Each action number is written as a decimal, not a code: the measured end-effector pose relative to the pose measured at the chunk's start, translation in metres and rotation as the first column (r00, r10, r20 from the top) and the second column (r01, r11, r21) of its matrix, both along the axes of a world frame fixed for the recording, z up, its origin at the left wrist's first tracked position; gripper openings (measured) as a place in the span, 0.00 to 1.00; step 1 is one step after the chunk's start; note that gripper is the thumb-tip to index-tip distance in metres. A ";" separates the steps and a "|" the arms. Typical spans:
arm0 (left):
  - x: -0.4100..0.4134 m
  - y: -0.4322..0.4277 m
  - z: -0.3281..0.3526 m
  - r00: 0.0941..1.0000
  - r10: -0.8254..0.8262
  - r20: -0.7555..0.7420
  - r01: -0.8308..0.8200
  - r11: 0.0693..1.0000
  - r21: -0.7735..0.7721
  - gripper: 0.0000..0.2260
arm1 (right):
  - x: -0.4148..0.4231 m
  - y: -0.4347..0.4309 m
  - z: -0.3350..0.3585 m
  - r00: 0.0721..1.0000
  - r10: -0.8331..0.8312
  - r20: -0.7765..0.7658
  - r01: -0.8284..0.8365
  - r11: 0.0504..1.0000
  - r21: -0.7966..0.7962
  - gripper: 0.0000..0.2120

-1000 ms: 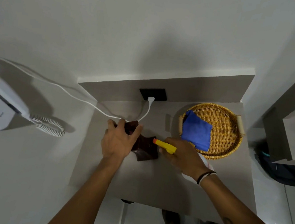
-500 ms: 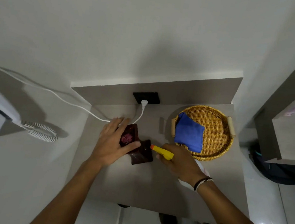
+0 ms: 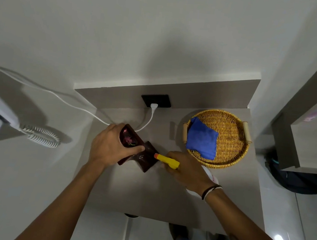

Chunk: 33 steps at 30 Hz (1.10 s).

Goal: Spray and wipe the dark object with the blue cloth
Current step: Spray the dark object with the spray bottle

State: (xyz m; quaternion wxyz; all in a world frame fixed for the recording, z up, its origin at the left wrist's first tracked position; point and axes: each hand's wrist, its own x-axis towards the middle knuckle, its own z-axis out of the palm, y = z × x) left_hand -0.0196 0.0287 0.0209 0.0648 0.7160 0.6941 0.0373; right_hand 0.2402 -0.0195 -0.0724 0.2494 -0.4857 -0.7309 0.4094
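Observation:
A dark brown glossy object (image 3: 145, 156) with a pink pattern on its upper face lies on the grey counter (image 3: 144, 194). My left hand (image 3: 110, 146) grips its left part, thumb across the top. My right hand (image 3: 187, 169) holds a white spray bottle (image 3: 209, 178) whose yellow nozzle with an orange tip (image 3: 165, 159) points at the dark object from the right, almost touching it. A folded blue cloth (image 3: 202, 138) lies in the wicker basket (image 3: 231, 140), apart from both hands.
A white cable (image 3: 149, 118) runs from a black wall socket (image 3: 156, 100) past the dark object to the left. A white wall-mounted hair dryer with a coiled cord (image 3: 39, 137) hangs at left. A shelf unit (image 3: 311, 138) stands right. The counter's front edge is near my feet.
My left hand has shifted its grip, tilting the dark object so its patterned face shows more. The spray nozzle stays aimed at it from the right.

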 end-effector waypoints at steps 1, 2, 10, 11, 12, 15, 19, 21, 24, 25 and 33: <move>-0.001 0.001 0.002 0.999 0.033 0.011 -0.033 0.999 0.000 0.44 | -0.002 0.000 0.001 1.000 0.002 -0.010 -0.002 1.000 0.002 0.06; -0.003 0.002 0.004 0.997 0.067 0.032 -0.067 0.998 -0.010 0.41 | -0.005 0.000 0.001 1.000 0.005 -0.024 -0.005 1.000 0.003 0.07; -0.018 0.002 0.007 0.858 0.398 0.326 -0.344 0.915 -0.213 0.20 | -0.025 0.006 0.014 0.992 -0.020 -0.124 0.022 1.000 0.018 0.07; -0.020 0.002 0.007 0.831 0.432 0.351 -0.371 0.900 -0.229 0.23 | -0.028 0.008 0.016 0.992 -0.019 -0.127 0.022 0.999 0.023 0.08; -0.022 0.002 0.006 0.811 0.454 0.369 -0.387 0.889 -0.243 0.25 | -0.029 0.009 0.018 0.992 -0.014 -0.128 0.018 0.999 0.030 0.09; -0.025 -0.001 0.009 0.788 0.476 0.392 -0.397 0.878 -0.267 0.27 | -0.034 0.011 0.020 0.992 0.000 -0.126 0.005 0.999 0.040 0.10; -0.022 -0.001 0.013 0.790 0.480 0.381 -0.400 0.875 -0.274 0.26 | -0.035 0.012 0.018 0.993 0.014 -0.120 -0.010 1.000 0.027 0.10; -0.021 -0.001 0.014 0.797 0.475 0.374 -0.393 0.877 -0.277 0.26 | -0.035 0.011 0.016 0.993 0.021 -0.117 -0.018 0.999 0.028 0.10; -0.021 -0.001 0.012 0.811 0.476 0.340 -0.395 0.874 -0.282 0.31 | -0.032 0.010 0.014 0.995 0.010 -0.097 -0.008 1.000 0.021 0.10; -0.020 -0.001 0.011 0.824 0.477 0.305 -0.400 0.872 -0.282 0.34 | -0.030 0.009 0.014 0.996 0.003 -0.092 -0.001 1.000 0.022 0.10; 0.015 -0.007 0.002 0.936 0.301 -0.186 -0.323 0.941 -0.102 0.40 | -0.011 0.000 0.001 0.996 -0.052 -0.069 0.052 0.999 0.011 0.09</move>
